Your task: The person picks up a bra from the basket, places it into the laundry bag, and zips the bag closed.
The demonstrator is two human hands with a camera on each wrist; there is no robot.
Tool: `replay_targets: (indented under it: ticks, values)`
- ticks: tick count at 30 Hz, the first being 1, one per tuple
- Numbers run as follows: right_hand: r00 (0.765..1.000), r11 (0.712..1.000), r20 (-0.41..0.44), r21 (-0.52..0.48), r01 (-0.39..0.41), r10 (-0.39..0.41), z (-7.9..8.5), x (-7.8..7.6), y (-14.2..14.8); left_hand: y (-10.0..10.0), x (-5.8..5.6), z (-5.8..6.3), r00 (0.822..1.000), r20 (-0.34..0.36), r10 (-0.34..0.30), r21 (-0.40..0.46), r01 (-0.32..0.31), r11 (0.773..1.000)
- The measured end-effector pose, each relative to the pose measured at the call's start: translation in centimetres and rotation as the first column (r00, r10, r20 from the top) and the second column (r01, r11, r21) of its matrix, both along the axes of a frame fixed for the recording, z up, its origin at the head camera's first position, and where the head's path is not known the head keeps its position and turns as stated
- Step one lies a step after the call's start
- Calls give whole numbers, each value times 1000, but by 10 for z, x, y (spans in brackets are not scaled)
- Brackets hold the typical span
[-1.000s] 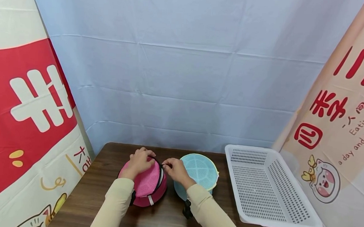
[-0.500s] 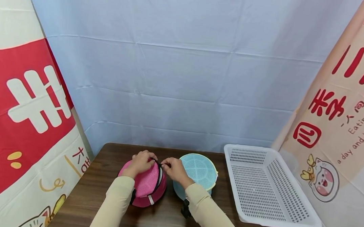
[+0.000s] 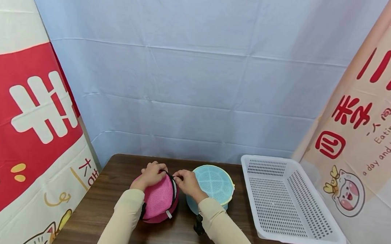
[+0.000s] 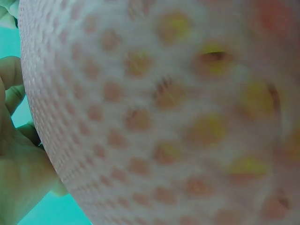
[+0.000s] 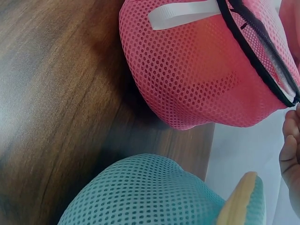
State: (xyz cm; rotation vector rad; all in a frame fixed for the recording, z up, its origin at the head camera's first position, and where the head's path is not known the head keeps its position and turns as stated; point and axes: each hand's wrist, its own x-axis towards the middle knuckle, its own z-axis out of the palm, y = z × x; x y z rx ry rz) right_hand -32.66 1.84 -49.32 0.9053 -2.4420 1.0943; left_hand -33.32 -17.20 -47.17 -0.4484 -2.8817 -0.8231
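A round pink mesh laundry bag (image 3: 159, 198) with a black zipper around its lid stands at the left of the table. My left hand (image 3: 151, 174) grips the far edge of the lid, its fingers curled over the black trim. At the bag's right side, my right hand (image 3: 186, 182) pinches the zipper at the rim with thumb and forefinger. The right wrist view shows the zipper (image 5: 258, 47) parted, a pale gap between its edges. A white tag (image 5: 183, 14) sticks out from the bag's side. Mesh (image 4: 140, 117) fills most of the left wrist view.
Just right of the pink bag stands a round blue mesh bag (image 3: 214, 183) with yellow trim, partly behind my right hand and forearm. A white perforated plastic basket (image 3: 251, 204) is at the right of the dark wooden table (image 3: 97, 205). Cloth curtains (image 3: 190, 81) surround the table.
The pink bag's lid and front have shifted a little, with the white tag now slightly farther right. Both hands stay at nearly the same places on the rim.
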Motion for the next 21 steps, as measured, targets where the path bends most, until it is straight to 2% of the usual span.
replay_targets:
  ticks: [4, 12, 21]
  values:
    - [1000, 1000, 11, 0, 9, -9, 0, 1, 0, 0, 2, 0, 1000, 8, 4, -2, -4, 1000]
    - [999, 1000, 35, -20, 22, -21, 0, 6, -2, -2, 3, 1, 999, -3, 53, 21, -53, 998]
    - [998, 999, 58, -4, 39, -39, -2, 7, 3, 0, 6, 5, 991, 29, 134, 10, -135, 991]
